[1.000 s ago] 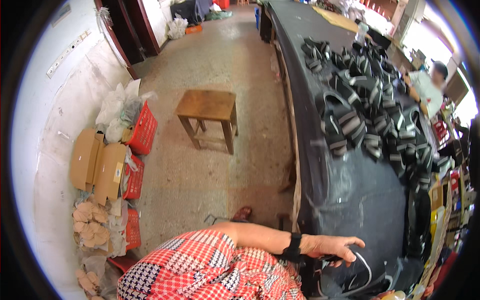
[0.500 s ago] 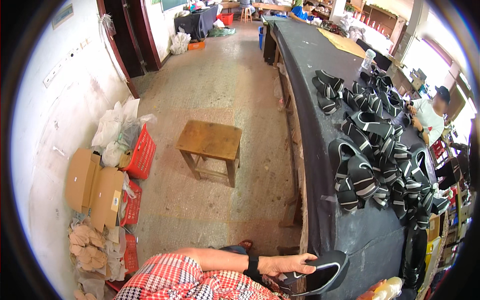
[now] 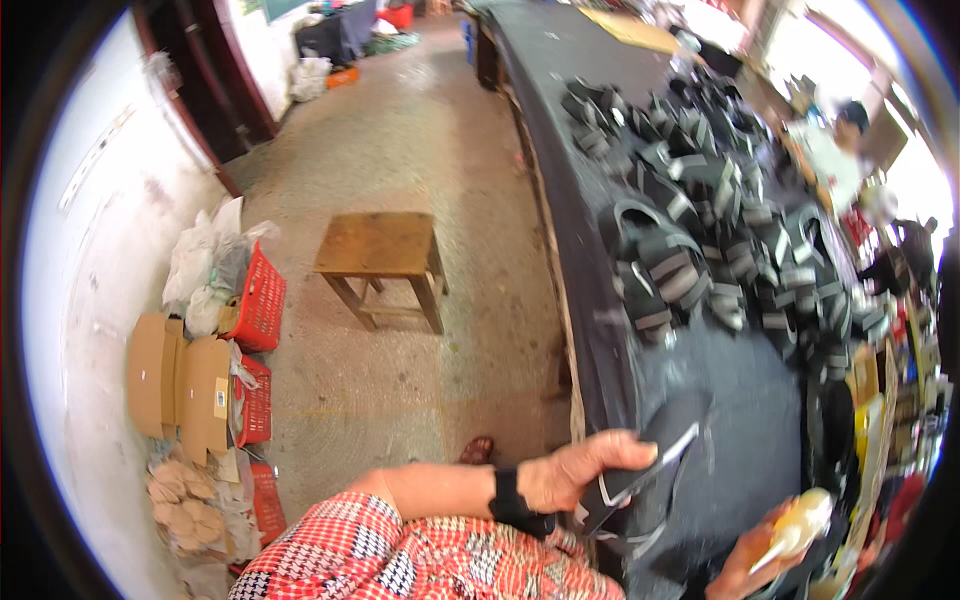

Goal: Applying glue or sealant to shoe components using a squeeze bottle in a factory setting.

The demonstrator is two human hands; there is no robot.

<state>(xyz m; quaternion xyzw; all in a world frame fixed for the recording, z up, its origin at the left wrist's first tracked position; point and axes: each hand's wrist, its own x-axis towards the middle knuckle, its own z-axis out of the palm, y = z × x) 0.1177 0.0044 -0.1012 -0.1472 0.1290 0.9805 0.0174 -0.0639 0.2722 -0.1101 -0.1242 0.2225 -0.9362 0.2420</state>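
My left hand (image 3: 585, 470) is closed on a black shoe upper (image 3: 642, 505) with pale grey edging, its thumb lying on top. The upper is held over the near edge of the dark-covered table (image 3: 735, 430) and is partly smeared by motion. At the lower right, my right hand (image 3: 745, 555) is wrapped round a pale yellow, rounded object (image 3: 803, 522) with a thin white tip; its exact kind does not show. Farther up the table lies a heap of similar black uppers (image 3: 725, 215) with grey trim.
A wooden stool (image 3: 377, 245) stands on the floor left of the table. Red baskets (image 3: 262, 300), an open cardboard box (image 3: 200, 385) and plastic bags line the left wall. Across the table is a person in a dark cap (image 3: 830, 160). A tan sheet (image 3: 630, 30) lies at the far end.
The view has shifted, so the stool and table sit further left and higher. My left hand has tilted the upper, and my right hand has come into view with the pale yellow object.
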